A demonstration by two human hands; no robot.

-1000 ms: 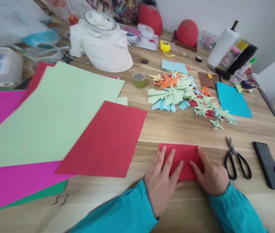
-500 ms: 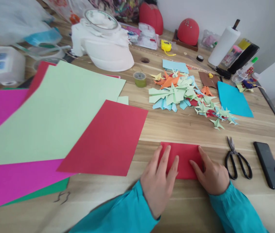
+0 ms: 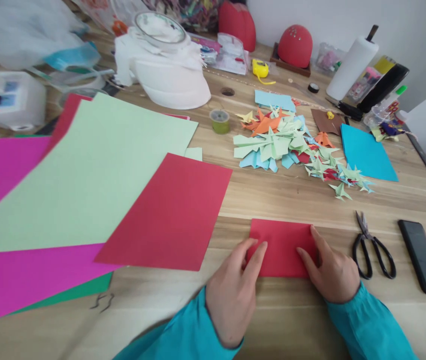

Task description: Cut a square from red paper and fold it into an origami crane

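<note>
A small folded red paper rectangle [image 3: 282,245] lies flat on the wooden table [image 3: 291,200] near the front edge. My left hand [image 3: 231,295] rests at its left edge, fingers stretched out with the tips on the paper's lower left corner. My right hand [image 3: 331,272] presses on the paper's right side, index finger extended along its right edge, other fingers curled beside it. Both sleeves are teal.
Large sheets lie at the left: red [image 3: 167,212], pale green [image 3: 88,170], magenta [image 3: 17,280]. A pile of folded paper cranes [image 3: 291,147] and a blue sheet [image 3: 366,152] sit beyond. Black scissors [image 3: 372,247] and a phone [image 3: 423,257] lie to the right. A white machine [image 3: 167,70] stands at the back.
My left hand has slid back and left, off most of the red paper to its left corner. My right hand stays on the right edge. The view shifted slightly.
</note>
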